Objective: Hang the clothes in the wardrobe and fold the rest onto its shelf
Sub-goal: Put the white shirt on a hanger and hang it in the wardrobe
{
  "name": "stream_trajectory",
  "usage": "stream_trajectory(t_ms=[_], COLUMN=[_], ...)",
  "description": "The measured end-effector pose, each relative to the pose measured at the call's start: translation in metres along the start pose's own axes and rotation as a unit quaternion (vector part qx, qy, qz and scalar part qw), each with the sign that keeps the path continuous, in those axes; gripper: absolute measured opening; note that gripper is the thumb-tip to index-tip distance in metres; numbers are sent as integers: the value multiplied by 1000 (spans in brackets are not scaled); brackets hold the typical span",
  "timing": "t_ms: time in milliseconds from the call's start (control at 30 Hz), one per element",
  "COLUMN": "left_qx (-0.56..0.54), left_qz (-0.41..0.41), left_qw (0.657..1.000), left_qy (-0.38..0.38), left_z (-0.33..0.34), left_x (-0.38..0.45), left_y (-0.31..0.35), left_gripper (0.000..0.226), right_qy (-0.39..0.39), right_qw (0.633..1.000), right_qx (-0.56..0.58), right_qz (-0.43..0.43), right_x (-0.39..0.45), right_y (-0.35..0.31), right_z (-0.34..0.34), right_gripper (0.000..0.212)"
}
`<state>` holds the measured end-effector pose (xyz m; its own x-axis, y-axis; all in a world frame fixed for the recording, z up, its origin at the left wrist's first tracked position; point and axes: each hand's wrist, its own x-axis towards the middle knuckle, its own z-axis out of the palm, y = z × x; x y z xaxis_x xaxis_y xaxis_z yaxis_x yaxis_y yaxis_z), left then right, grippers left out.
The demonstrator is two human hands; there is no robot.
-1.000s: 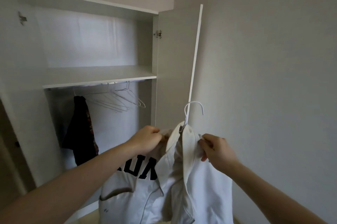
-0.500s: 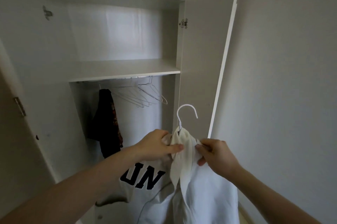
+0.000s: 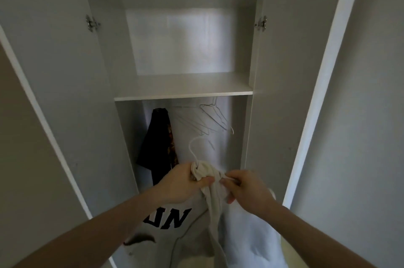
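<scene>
Open wardrobe [image 3: 188,34], both doors swung wide. A single shelf [image 3: 183,90] divides it, with nothing visibly lying on it; below, the hanging space holds a dark garment [image 3: 156,143] at left and several bare wire hangers [image 3: 209,119] at right, the rail itself hidden behind the shelf edge.

In front of the hanging space, a white lettered jersey [image 3: 175,219] hangs from a white hanger [image 3: 193,147], its hook standing free above the bunched collar and well below the rail.

Left hand [image 3: 183,182]: fingers and thumb curled round the gathered collar at the hanger's neck. Right hand [image 3: 244,189]: fingertips pinching the fabric just beside it, apparently settling the jersey on the hanger.

Step in hand, as judged: the hanging step, jersey mounted but not yet hung. The next move calls for raising the hook under the shelf and over the rail, probably in the gap between the dark garment and the bare hangers, without snagging either.
</scene>
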<state>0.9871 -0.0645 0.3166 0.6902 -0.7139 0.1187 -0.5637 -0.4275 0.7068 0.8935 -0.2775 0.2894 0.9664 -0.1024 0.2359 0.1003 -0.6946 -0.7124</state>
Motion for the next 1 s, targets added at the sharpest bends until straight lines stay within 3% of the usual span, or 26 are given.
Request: stream_trajectory(t_ms=[133,300,433,500,600,800,1000], left_qx=[38,71,-71,-182,-227,-228,-174], left_qz=[-56,-118,-181,-177,-158,-144,-183], left_qw=[997,987,979,967,959,959,960], left_qy=[25,77,56,1,-58,93,119], left_z=[-10,-28,-45,-58,-72,-62,-67], left_x=[9,39,69,79,95,127,150], left_y=[-24,-55,-89,-109,-140,-185,-221], left_gripper=[29,44,43,44,37,28,21], right_qy=[-29,-42,-63,-64,-82,-103,-145], right_qw=[999,998,997,998,997,995,989], right_qx=[18,29,33,26,-2,-14,-19], right_qz=[-26,-32,-13,-2,11,6,13], right_x=[44,113,162,186,221,275,335], right_y=[7,14,25,34,45,61,90], right_z=[17,36,59,70,85,116,121], right_gripper=[25,19,20,19,18,16,27])
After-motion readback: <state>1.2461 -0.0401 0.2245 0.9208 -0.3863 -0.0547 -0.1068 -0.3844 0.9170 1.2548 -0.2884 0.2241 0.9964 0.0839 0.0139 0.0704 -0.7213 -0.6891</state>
